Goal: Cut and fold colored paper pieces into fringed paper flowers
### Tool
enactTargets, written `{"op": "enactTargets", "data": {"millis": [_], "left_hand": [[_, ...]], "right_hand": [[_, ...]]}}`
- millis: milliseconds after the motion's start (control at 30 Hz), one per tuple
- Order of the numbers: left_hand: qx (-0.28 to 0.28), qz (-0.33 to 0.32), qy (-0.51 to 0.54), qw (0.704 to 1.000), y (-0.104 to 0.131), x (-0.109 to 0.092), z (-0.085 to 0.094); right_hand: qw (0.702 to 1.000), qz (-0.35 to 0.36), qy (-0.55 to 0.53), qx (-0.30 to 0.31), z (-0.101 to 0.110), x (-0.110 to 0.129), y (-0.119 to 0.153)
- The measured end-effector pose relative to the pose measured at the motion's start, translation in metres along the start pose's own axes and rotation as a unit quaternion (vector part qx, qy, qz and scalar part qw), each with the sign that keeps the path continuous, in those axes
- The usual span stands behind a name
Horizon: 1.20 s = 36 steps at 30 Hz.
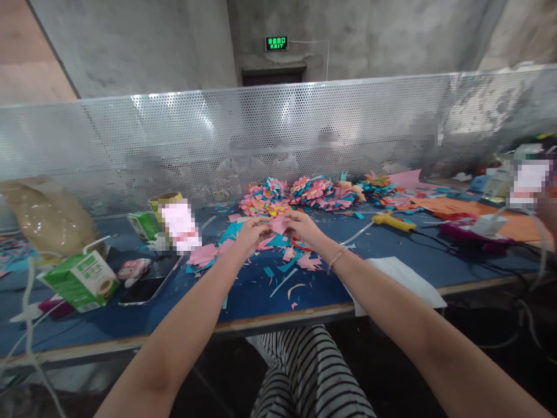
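Both hands meet over the middle of the blue table (248,305), with a piece of pink paper (279,224) between them. The fingers of my left hand (256,231) are closed on its left side. On its right side, my right hand (302,229) pinches the same piece. Orange-handled scissors (300,245) seem to lie just under my right hand, partly hidden. Pink paper pieces (203,254) and blue scraps surround the hands. Behind them stand bunches of pink, blue and yellow paper petals (265,200).
At the left are a green and white carton (82,280), a dark phone (143,290) and a brown bag (52,217). A yellow glue gun (394,222), orange sheets (470,209) and a white sheet (402,281) lie right. A perforated metal screen (209,133) borders the back.
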State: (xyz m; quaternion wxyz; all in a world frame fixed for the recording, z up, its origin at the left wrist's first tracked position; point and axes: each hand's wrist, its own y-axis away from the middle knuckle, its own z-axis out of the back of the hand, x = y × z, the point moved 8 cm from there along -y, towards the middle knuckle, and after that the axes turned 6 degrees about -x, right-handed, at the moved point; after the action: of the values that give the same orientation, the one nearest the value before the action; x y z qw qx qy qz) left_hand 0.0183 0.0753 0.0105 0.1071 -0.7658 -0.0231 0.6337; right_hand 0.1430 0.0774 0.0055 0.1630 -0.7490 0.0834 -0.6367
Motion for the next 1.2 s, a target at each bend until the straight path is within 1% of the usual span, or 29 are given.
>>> {"op": "enactTargets", "data": {"millis": [133,233,300,367,467,567,633,700,833,1033,1200], "left_hand": [[0.019,0.009,0.028,0.999,0.001,-0.001,0.0],[0.039,0.02,0.032,0.999,0.003,-0.002,-0.002],[0.044,0.032,0.015,0.998,0.004,0.0,-0.003],[0.043,0.03,-0.023,0.998,0.005,0.0,-0.004],[0.042,0.009,-0.075,0.996,0.005,0.0,-0.005],[0.03,-0.002,-0.096,0.995,0.003,0.001,-0.003],[0.026,-0.014,-0.112,0.993,0.001,0.001,-0.002],[0.029,-0.032,-0.131,0.991,0.001,0.001,-0.002],[0.035,-0.052,-0.156,0.986,0.001,-0.001,-0.004],[0.046,-0.043,-0.177,0.982,0.001,0.002,-0.006],[0.043,-0.04,-0.202,0.978,-0.001,0.005,-0.003]], "right_hand": [[0.999,-0.021,-0.023,-0.006,0.002,-0.001,0.0],[1.0,-0.008,-0.006,-0.01,0.003,0.002,0.0],[0.999,0.012,0.029,-0.009,0.002,0.006,0.001],[0.999,0.027,0.047,0.001,-0.001,0.009,0.001],[0.999,0.027,0.023,0.015,-0.003,0.009,0.001],[1.0,0.015,-0.003,0.006,0.0,0.005,-0.001],[1.0,0.016,-0.001,0.004,0.001,0.004,-0.002],[0.999,0.032,0.03,-0.003,0.002,0.003,-0.002],[0.992,0.052,0.106,-0.04,0.01,0.001,-0.004],[0.99,0.065,0.119,-0.04,0.012,0.001,-0.006],[0.993,0.063,0.091,-0.044,0.012,0.004,-0.006]]}}
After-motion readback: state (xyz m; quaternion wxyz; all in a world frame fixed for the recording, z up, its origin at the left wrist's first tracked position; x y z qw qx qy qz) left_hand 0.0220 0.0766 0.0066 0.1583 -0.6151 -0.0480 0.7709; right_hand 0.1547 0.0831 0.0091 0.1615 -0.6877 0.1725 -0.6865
